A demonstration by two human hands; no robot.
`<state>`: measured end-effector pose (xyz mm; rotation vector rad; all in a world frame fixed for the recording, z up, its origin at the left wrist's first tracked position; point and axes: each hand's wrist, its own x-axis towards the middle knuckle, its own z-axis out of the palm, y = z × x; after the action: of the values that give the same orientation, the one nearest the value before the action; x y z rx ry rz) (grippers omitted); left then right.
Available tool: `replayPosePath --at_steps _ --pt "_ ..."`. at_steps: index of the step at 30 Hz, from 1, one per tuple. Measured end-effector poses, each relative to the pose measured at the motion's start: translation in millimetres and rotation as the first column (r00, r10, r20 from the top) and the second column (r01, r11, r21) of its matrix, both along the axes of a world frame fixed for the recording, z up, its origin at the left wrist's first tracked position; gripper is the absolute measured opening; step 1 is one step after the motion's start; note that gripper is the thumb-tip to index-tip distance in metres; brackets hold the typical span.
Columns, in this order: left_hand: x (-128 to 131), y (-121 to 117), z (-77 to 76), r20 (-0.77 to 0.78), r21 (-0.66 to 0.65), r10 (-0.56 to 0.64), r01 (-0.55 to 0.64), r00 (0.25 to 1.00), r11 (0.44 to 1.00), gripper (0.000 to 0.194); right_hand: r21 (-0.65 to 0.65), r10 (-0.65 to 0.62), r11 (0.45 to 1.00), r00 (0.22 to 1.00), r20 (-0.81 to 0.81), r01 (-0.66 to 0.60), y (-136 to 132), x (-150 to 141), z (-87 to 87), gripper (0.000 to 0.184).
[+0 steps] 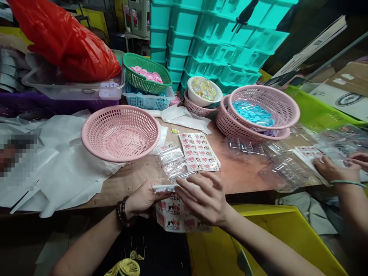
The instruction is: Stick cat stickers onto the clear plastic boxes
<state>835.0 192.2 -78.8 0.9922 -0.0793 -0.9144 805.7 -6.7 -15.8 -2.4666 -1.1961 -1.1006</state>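
My left hand (143,200), with a dark bead bracelet at the wrist, is closed on a small clear plastic case (164,188) at the table's near edge. My right hand (204,198) rests on the same case from the right, fingers bent over it. Under both hands hangs a sticker sheet (175,217) with pink and black cat pictures. Just beyond lie more clear cases (172,159) and a second sticker sheet (199,151) flat on the wooden table (235,172).
An empty pink basket (120,132) sits left of centre on white paper (57,165). Stacked pink baskets (258,111) hold blue pieces; a green basket (143,73) holds pink ones. Another person's hands (333,168) work at right. A yellow bin (287,245) stands below.
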Motion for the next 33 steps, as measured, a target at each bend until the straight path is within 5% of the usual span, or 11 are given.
replayPosePath --at_steps 3,8,10,15,17,19,21,23,27,33 --pt "2.6 4.7 0.4 -0.088 0.010 -0.077 0.078 0.993 0.997 0.043 0.131 0.041 0.991 0.978 -0.204 -0.014 -5.4 6.4 7.0 0.019" --pt "8.8 1.2 2.5 -0.004 -0.007 -0.001 0.001 1.000 1.000 0.045 -0.275 0.094 0.958 0.994 0.060 -0.074 -5.2 9.1 11.9 0.025" --pt "8.5 -2.4 0.7 0.060 0.020 0.034 -0.036 0.998 0.999 0.044 -0.308 0.062 0.950 0.997 0.045 -0.045 0.0 4.5 10.7 0.024" --pt "7.3 0.9 -2.5 0.262 0.240 -0.040 -0.025 0.964 0.970 0.048 0.052 0.083 0.996 0.962 -0.259 -0.072 1.3 10.5 16.0 0.017" --pt "9.9 5.8 -0.6 0.415 0.353 -0.139 -0.018 0.899 0.936 0.044 0.216 -0.012 0.963 0.830 -0.558 0.159 -9.7 32.2 18.0 0.014" --pt "14.0 9.2 1.6 0.595 0.400 -0.194 -0.078 0.780 0.913 0.037 0.269 0.019 0.887 0.552 -0.834 0.375 -23.8 62.4 14.8 0.014" --pt "18.3 10.2 2.4 0.753 0.373 -0.195 -0.164 0.628 0.913 0.031 0.279 0.165 0.845 0.274 -0.947 0.455 -35.3 92.3 6.7 0.026" --pt "21.4 9.3 1.5 0.857 0.334 -0.184 -0.247 0.481 0.910 0.025 0.262 0.248 0.844 0.093 -0.964 0.468 -40.9 114.9 -2.8 0.032" --pt "23.5 7.6 -2.7 0.924 0.325 -0.210 -0.366 0.319 0.872 0.023 0.175 0.211 0.893 -0.042 -0.977 0.415 -38.2 134.2 -12.3 0.028" --pt "25.1 8.6 -6.8 0.916 0.371 -0.274 -0.358 0.293 0.857 0.019 0.076 0.111 0.927 -0.076 -0.991 0.367 -35.5 142.7 -12.2 0.018"
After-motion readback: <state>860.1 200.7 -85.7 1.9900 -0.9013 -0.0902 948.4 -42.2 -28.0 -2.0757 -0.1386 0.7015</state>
